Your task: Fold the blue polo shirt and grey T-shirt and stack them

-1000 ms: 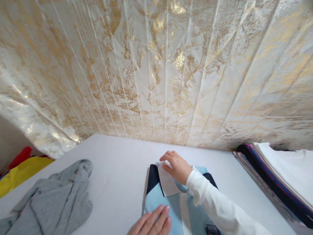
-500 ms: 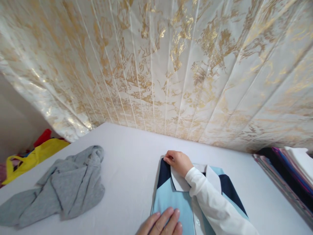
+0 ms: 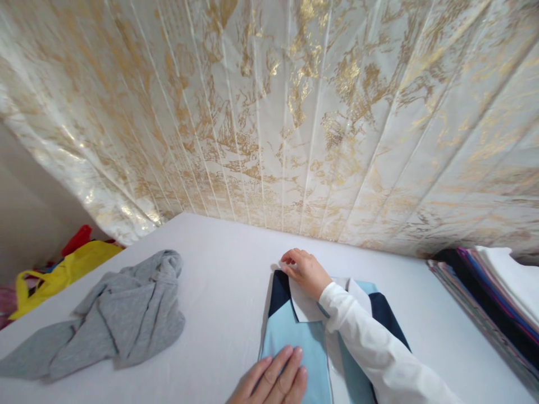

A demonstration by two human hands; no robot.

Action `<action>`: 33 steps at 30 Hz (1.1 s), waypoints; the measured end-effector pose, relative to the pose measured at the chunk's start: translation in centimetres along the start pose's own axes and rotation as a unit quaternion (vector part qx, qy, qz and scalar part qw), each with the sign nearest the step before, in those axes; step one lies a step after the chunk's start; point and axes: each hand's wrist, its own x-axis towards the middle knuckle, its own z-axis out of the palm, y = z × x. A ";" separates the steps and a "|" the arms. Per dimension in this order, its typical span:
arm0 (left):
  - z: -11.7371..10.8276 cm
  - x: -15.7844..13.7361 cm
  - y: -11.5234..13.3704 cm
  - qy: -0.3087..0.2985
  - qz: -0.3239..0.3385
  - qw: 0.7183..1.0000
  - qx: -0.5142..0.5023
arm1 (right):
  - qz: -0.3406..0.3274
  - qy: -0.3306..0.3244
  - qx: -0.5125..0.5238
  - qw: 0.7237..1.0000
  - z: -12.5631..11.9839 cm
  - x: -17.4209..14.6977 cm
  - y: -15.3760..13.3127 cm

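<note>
I have the left hand [image 3: 272, 382] flat, gripping nothing, on a light-blue, navy-shouldered cloth shirt [image 3: 290, 335], low-centre on the white tabletop [image 3: 219, 280]. The right hand [image 3: 305, 275] curls over its white collar [image 3: 308, 312]; I can't tell if it pinches fabric. Open room separates the shirt from a crumpled grey garment [image 3: 130, 320], left, and folded multicoloured clothes stack [image 3: 484, 303], right. Past the left edge lies a yellow cloth bag [image 3: 73, 272], contents unclear; behind, a white-and-gold curtain [image 3: 286, 140].

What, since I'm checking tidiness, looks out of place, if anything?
The grey garment lies crumpled on the left of the white table, unlike the neat stack of clothes on the right. I see nothing spilled.
</note>
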 end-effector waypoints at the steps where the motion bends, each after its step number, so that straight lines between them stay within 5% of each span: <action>1: -0.2 0.1 -0.2 -0.006 -0.010 1.000 -0.004 | -0.001 0.011 0.002 1.000 -1.0 -0.7 -0.1; 6: -0.6 2.4 -1.8 -0.073 -0.105 0.987 -0.097 | 0.008 0.046 -0.039 0.998 -4.3 -8.0 -0.3; 10: 0.8 5.6 -2.4 -0.113 -0.172 0.969 -0.139 | -0.030 0.051 -0.137 0.989 -3.2 -14.8 0.3; 14: 3.2 7.0 -2.2 -0.134 -0.176 0.958 -0.183 | -0.040 0.039 -0.204 0.977 -2.1 -18.3 1.4; 25: 2.8 8.7 -3.6 -0.219 -0.204 0.923 -0.241 | -0.024 0.024 -0.192 0.981 -2.2 -18.8 2.5; 33: 2.7 9.9 -1.8 -0.204 -0.135 0.930 -0.276 | 0.159 0.107 -0.051 0.980 -7.5 -16.1 8.1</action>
